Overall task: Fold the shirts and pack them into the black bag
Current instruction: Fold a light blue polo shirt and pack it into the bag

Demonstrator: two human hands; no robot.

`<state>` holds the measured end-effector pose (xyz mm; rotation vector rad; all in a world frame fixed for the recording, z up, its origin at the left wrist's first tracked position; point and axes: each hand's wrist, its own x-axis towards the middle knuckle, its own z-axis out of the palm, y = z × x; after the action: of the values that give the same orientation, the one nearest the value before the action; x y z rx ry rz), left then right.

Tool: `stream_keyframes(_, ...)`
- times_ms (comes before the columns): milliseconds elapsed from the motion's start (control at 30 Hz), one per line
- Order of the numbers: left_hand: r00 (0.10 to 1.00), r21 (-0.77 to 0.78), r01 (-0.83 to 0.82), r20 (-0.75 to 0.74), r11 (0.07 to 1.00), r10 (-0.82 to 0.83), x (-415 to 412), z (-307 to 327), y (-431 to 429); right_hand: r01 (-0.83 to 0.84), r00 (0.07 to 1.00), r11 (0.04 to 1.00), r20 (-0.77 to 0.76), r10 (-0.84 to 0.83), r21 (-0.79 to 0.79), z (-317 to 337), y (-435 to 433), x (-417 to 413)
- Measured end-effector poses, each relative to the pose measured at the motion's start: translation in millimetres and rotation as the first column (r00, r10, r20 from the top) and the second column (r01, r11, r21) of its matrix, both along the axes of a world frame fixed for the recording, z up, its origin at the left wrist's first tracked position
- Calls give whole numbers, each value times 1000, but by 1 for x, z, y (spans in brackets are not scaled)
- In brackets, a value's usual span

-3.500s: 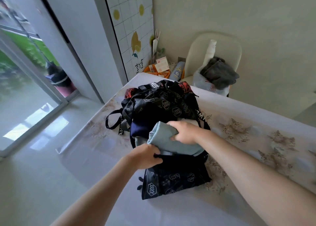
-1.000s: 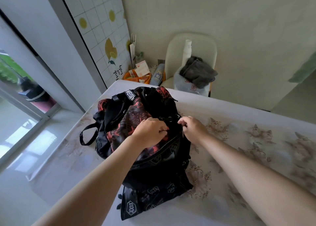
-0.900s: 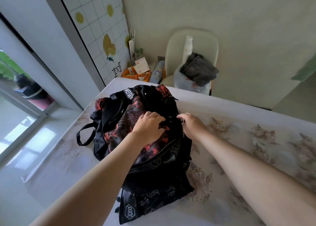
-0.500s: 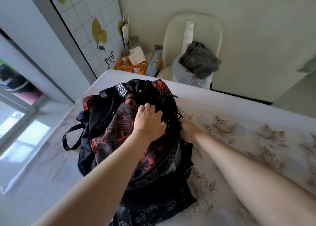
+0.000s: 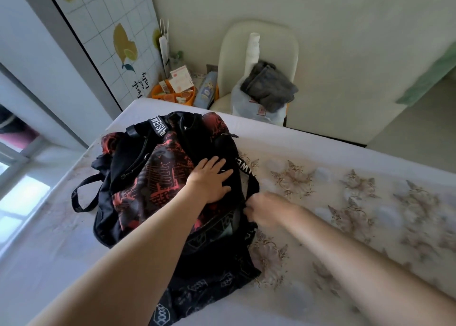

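— How many bags?
— 1: a black fabric backpack with red print [image 5: 148, 177], lying on the flower-patterned desk [image 5: 345, 202]. Its black strap [image 5: 159, 128] reads "WEISI" in white.
— And your grips?
— 2. My left grip [image 5: 212, 177] lies released, fingers straight, pressing the backpack's top. My right grip [image 5: 266, 209] is at its right edge, blurred; clenched or not, I cannot tell.

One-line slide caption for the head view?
Left hand presses flat on the black-and-red printed fabric bag on the floral-patterned table; blurred right hand sits at the bag's right edge.
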<state>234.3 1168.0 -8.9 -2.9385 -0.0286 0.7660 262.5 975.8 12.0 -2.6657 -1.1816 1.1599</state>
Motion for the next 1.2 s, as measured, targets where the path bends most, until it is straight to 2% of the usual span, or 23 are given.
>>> stream_keyframes(100,1000,-43,-14,26,999,15,-12,12,-11,-14,990,999,-142,21,48,15,-17,-32)
stream_keyframes(167,971,-204,-30,224,979,77,-30,25,-25,47,992,993,-124,-34,104,15,-24,-38)
stream_keyframes(233,870,-373,-3,457,928,187,-56,43,-45,125,990,984,-81,-115,125,12,-26,-41)
stream_keyframes(267,839,-456,-13,479,890,257,-69,52,-57,181,983,972,-68,-173,147,13,-28,-42)
stream_keyframes(333,833,-580,-135,373,804,408,-93,67,-81,280,960,935,-37,-279,216,12,-32,-44)
stream_keyframes(400,825,-635,-354,133,687,549,-107,74,-104,340,937,902,-15,-349,267,12,-37,-45)
stream_keyframes(433,776,-643,-504,-45,576,629,-111,72,-113,335,936,900,11,-352,279,12,-39,-47)
stream_keyframes(467,683,-619,-649,-218,442,698,-115,68,-120,309,941,904,41,-335,294,13,-40,-49)
stream_keyframes(533,464,-567,-805,-416,175,782,-121,59,-130,221,965,920,61,-254,324,15,-43,-57)
stream_keyframes(633,264,-646,-751,-481,-135,836,-128,44,-133,89,995,936,12,-99,341,21,-51,-68)
stream_keyframes(667,223,-673,-709,-496,-210,839,-130,41,-134,46,999,938,-14,-44,344,24,-55,-70)
stream_keyframes(733,185,-697,-656,-521,-290,833,-132,40,-136,23,997,933,-82,7,358,23,-61,-65)
stream_keyframes(800,156,-697,-645,-523,-314,838,-130,41,-139,58,996,906,-85,-24,419,17,-62,-56)
stream_keyframes(867,158,-702,-653,-495,-286,854,-129,43,-142,63,997,869,1,-72,490,6,-57,-48)
stream_keyframes(1000,358,-740,-672,-379,-46,853,-130,43,-143,-120,981,870,192,29,478,-19,-39,-43)
stream_keyframes(1100,431,-718,-695,-363,47,826,-142,49,-135,-174,956,829,293,13,532,-39,-31,-36)
stream_keyframes(1200,458,-693,-712,-332,116,824,-164,60,-120,-227,929,810,370,13,541,-43,-26,-29)
